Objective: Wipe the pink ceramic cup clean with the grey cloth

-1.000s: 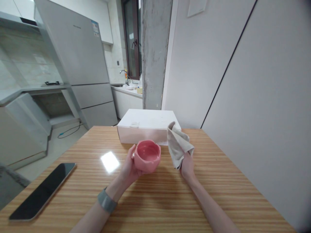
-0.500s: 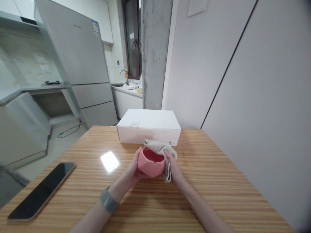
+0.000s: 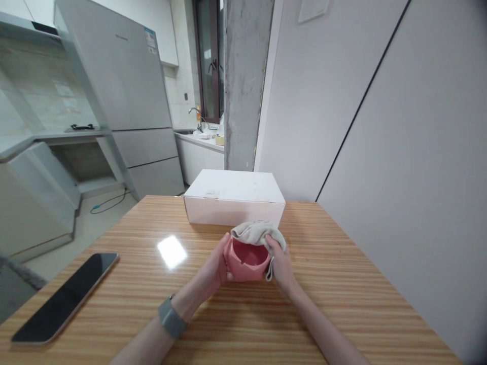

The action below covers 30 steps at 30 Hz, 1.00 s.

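A pink faceted ashtray [image 3: 246, 268], with a small notch in its rim, is held above the table, its opening tilted toward me. My left hand [image 3: 217, 263] is closed around its left side, a watch band [image 3: 172, 317] on that wrist. My right hand [image 3: 279, 261] grips a folded grey-beige cloth [image 3: 253, 233], thumb on top, and presses it against the far right rim. Part of the cloth hangs down along the ashtray's right side. The fingers under the cloth are hidden.
A white cardboard box [image 3: 234, 187] lies just beyond my hands on the wood-grain table [image 3: 327, 304]. To the left is a black smartphone [image 3: 66, 299]. Behind stand a fridge [image 3: 114, 76], a concrete column [image 3: 245, 86] and a sink counter [image 3: 201, 152].
Both hands have moved slightly right with the ashtray and the cloth. The ashtray has turned, its notch shifting to the left, and its opening faces me more.
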Motion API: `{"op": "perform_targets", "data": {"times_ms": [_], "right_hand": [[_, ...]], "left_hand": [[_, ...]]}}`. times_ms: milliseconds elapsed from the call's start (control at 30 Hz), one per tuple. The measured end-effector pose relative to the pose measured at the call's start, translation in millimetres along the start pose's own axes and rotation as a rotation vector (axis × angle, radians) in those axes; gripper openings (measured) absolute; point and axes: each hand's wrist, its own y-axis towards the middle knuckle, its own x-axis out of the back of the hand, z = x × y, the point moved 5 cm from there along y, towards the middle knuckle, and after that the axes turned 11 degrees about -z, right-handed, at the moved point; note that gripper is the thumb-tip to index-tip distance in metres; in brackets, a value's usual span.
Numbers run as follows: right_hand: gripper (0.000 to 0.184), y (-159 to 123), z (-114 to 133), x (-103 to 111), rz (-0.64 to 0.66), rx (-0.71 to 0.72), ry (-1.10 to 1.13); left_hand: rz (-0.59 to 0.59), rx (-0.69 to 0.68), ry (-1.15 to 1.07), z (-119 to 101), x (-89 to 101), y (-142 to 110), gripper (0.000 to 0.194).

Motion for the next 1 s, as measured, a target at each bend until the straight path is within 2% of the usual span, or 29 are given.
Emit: {"op": "perform_targets", "data": {"times_ms": [100,200,333,433,567,633,700,867,1000], "right_hand": [[0.025,15.6,-2.8,4.3,0.078,-0.094,-0.023],[0.024,24.2,-5.6,5.1,0.115,-0.110,-0.008],[0.026,24.1,-2.0,6.3,0.056,-0.027,0.015],[0.029,8.3,0.6,3.9,-0.011,0.040,0.026],[0.031,-22.9,3.6,-7.3,-0.041,0.185,0.035],[0.031,-30.9,6.4,-11.0,-0.048,0.254,0.033],[0.029,-28.4,8.3,-10.9,-0.044,0.251,0.047],[0.027,3.7,4.7,-0.9,0.025,0.053,0.083],[0.027,14.9,2.5,3.0,0.021,0.019,0.062]], "left_hand": [[0.137,0.118,0.085,9.2,2.1,-1.6,0.058],[0.154,0.122,0.076,13.1,2.6,-0.3,0.051],[0.073,0.054,0.068,10.5,2.8,2.7,0.049],[0.003,-0.014,0.033,5.3,1.5,1.7,0.047],[0.035,-0.203,-0.081,-4.9,-8.8,-5.3,0.042],[0.071,-0.255,-0.116,-8.0,-13.1,-9.1,0.043],[0.085,-0.206,-0.127,-7.5,-13.9,-10.6,0.042],[0.084,0.044,-0.046,1.9,-8.3,-7.3,0.053],[0.046,0.065,-0.012,8.1,-5.4,-1.0,0.051]]}}
